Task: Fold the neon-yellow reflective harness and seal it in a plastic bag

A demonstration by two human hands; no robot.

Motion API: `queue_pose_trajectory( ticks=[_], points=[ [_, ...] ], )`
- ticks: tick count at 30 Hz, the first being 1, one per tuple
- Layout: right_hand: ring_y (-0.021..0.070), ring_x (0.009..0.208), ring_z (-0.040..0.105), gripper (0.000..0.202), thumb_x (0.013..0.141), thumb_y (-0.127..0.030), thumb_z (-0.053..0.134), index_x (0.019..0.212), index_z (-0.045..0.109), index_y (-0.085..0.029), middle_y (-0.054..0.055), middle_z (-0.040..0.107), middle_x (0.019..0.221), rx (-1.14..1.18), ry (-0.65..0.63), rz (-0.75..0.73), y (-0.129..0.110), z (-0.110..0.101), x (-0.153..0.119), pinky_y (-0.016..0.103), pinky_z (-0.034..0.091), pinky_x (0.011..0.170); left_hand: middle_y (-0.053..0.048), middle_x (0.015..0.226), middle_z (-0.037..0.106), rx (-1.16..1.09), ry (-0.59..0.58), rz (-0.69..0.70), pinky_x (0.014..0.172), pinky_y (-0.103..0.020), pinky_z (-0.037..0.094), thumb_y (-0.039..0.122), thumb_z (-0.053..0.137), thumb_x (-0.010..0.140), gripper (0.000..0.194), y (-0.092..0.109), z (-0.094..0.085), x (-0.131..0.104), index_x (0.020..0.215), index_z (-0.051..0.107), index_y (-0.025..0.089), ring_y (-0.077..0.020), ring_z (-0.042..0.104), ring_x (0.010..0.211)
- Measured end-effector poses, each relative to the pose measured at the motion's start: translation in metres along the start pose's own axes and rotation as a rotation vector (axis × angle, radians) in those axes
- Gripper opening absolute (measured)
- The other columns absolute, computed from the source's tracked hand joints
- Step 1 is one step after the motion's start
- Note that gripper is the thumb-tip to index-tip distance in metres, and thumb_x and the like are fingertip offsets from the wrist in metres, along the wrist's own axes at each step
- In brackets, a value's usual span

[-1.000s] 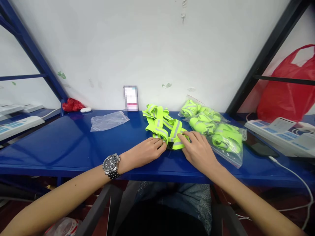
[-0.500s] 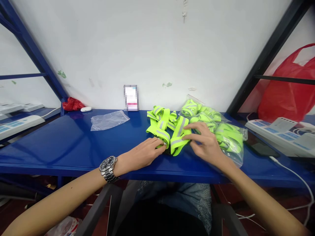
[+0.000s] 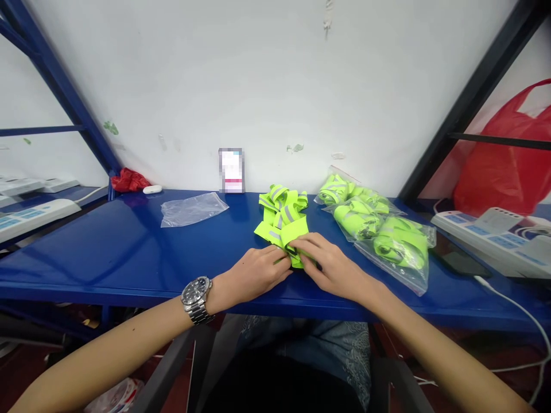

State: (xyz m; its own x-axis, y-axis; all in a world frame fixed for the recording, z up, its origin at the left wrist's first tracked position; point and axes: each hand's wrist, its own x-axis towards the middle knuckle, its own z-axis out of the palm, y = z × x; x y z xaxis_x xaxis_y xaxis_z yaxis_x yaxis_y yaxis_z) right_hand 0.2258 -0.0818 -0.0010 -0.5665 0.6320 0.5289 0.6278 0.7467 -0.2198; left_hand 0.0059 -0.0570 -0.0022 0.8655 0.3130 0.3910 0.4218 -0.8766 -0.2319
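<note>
Strap bundle: a lime-yellow fabric strap bundle with silver-grey stripes (image 3: 279, 215) lies in loose loops and folds at the middle of the glossy blue desk (image 3: 129, 246), its near end between both hands.
Left grip: the bare left hand (image 3: 256, 272) reaches in palm down, thumb and fingers pinching the near end of the bundle; some fingertips are hidden in the folds.
Right grip: the bare right hand (image 3: 329, 267) has its fingers bent over a broad fold of the same strap, pinching it close beside the left fingertips.
Left wrist: a silver metal wristwatch with a dark dial (image 3: 196, 291).
Right of the bundle: clear plastic bags with rolled lime straps inside (image 3: 400, 244) lie grouped together, the nearest one close to the right hand.
Left of the bundle: a flat clear plastic bag (image 3: 193, 210).
Against the wall: an upright phone with a blurred screen (image 3: 232, 170) leans on the white wall (image 3: 275, 86).
Far left corner: crumpled red plastic (image 3: 129, 180) sits beside a small white rounded case (image 3: 152, 189).
Right end: a dark flat phone (image 3: 465, 263) with a white cable (image 3: 516, 304) lies near a long white power strip (image 3: 486, 241); behind stands a large red plastic carrier bag (image 3: 503, 166).
</note>
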Motion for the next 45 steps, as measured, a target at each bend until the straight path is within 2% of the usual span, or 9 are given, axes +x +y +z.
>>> queue_pose_trajectory(
  ticks=[7, 15, 19, 24, 30, 34, 38, 42, 45],
  points=[
    [0.0316, 0.128, 0.046, 0.061, 0.091, -0.034, 0.055, 0.146, 0.037, -0.015, 0.016, 0.051, 0.139, -0.125, -0.228, -0.029, -0.005, -0.008, -0.014, 0.051, 0.044, 0.101, -0.009, 0.094, 0.063, -0.119, -0.026, 0.046, 0.076, -0.030, 0.053, 0.025, 0.040, 0.101, 0.022, -0.003, -0.003, -0.004, 0.102, 0.059, 0.013, -0.0184, 0.062, 0.086],
    [0.0287, 0.105, 0.058, 0.033, 0.090, -0.022, 0.055, 0.121, 0.058, -0.013, 0.015, 0.063, 0.116, -0.335, -0.296, -0.093, -0.005, -0.009, -0.004, 0.045, 0.052, 0.087, -0.018, 0.120, 0.058, 0.171, -0.065, 0.156, 0.090, -0.043, 0.050, 0.003, 0.036, 0.094, 0.037, -0.003, -0.028, 0.003, 0.129, 0.048, 0.008, -0.0287, 0.056, 0.111],
    [0.0289, 0.098, 0.060, 0.031, 0.090, -0.018, 0.051, 0.119, 0.058, -0.008, 0.014, 0.066, 0.105, -0.474, -0.279, -0.182, -0.006, -0.005, -0.002, 0.045, 0.053, 0.083, -0.016, 0.112, 0.063, 0.173, -0.112, 0.213, 0.093, -0.040, 0.050, 0.006, 0.033, 0.098, 0.030, -0.010, -0.018, 0.005, 0.122, 0.051, 0.008, -0.0254, 0.059, 0.110],
    [0.0287, 0.103, 0.059, 0.039, 0.094, -0.023, 0.051, 0.131, 0.052, -0.008, 0.017, 0.063, 0.116, -0.462, -0.202, -0.237, 0.004, -0.002, -0.007, 0.044, 0.053, 0.087, -0.014, 0.117, 0.062, 0.013, -0.131, 0.140, 0.094, -0.037, 0.050, 0.007, 0.033, 0.098, 0.031, -0.023, -0.008, -0.005, 0.125, 0.049, 0.013, -0.0221, 0.061, 0.110],
    [0.0258, 0.099, 0.059, 0.032, 0.098, -0.027, 0.046, 0.126, 0.056, -0.015, 0.015, 0.063, 0.108, -0.197, -0.151, -0.118, 0.005, -0.012, -0.007, 0.040, 0.051, 0.085, -0.015, 0.123, 0.062, -0.210, -0.088, 0.028, 0.091, -0.036, 0.051, 0.017, 0.037, 0.101, 0.030, -0.027, -0.014, -0.009, 0.128, 0.049, 0.013, -0.0232, 0.062, 0.111],
    [0.0164, 0.072, 0.060, 0.025, 0.100, -0.031, 0.044, 0.109, 0.062, -0.016, 0.006, 0.067, 0.085, 0.183, -0.162, 0.097, 0.005, -0.014, 0.005, 0.028, 0.046, 0.069, -0.010, 0.108, 0.070, -0.416, -0.053, -0.157, 0.078, -0.029, 0.051, 0.026, 0.036, 0.103, 0.031, -0.031, -0.017, -0.005, 0.123, 0.057, 0.015, -0.0182, 0.067, 0.090],
    [0.0115, 0.053, 0.045, 0.033, 0.096, -0.041, 0.048, 0.098, 0.065, -0.014, -0.002, 0.055, 0.063, 0.375, -0.205, 0.310, 0.015, -0.009, 0.020, 0.024, 0.032, 0.051, -0.006, 0.091, 0.072, -0.426, -0.019, -0.318, 0.066, -0.026, 0.048, 0.027, 0.039, 0.102, 0.031, -0.032, -0.008, -0.001, 0.114, 0.065, 0.016, -0.0163, 0.065, 0.074],
    [0.0108, 0.054, 0.040, 0.038, 0.091, -0.049, 0.051, 0.091, 0.066, -0.014, -0.002, 0.052, 0.064, 0.568, -0.278, 0.429, 0.029, -0.002, 0.029, 0.024, 0.030, 0.051, -0.013, 0.113, 0.064, -0.308, 0.096, -0.292, 0.081, -0.034, 0.053, 0.021, 0.038, 0.100, 0.032, -0.030, 0.005, -0.003, 0.122, 0.061, 0.015, -0.0212, 0.063, 0.098],
    [0.0120, 0.056, 0.044, 0.036, 0.088, -0.047, 0.056, 0.093, 0.069, -0.014, 0.000, 0.056, 0.066, 0.549, -0.253, 0.526, 0.031, 0.001, 0.033, 0.025, 0.034, 0.055, -0.018, 0.131, 0.054, -0.247, 0.062, -0.159, 0.098, -0.041, 0.049, 0.016, 0.037, 0.099, 0.040, -0.029, 0.004, -0.009, 0.136, 0.049, 0.013, -0.0251, 0.053, 0.121]
  ],
)
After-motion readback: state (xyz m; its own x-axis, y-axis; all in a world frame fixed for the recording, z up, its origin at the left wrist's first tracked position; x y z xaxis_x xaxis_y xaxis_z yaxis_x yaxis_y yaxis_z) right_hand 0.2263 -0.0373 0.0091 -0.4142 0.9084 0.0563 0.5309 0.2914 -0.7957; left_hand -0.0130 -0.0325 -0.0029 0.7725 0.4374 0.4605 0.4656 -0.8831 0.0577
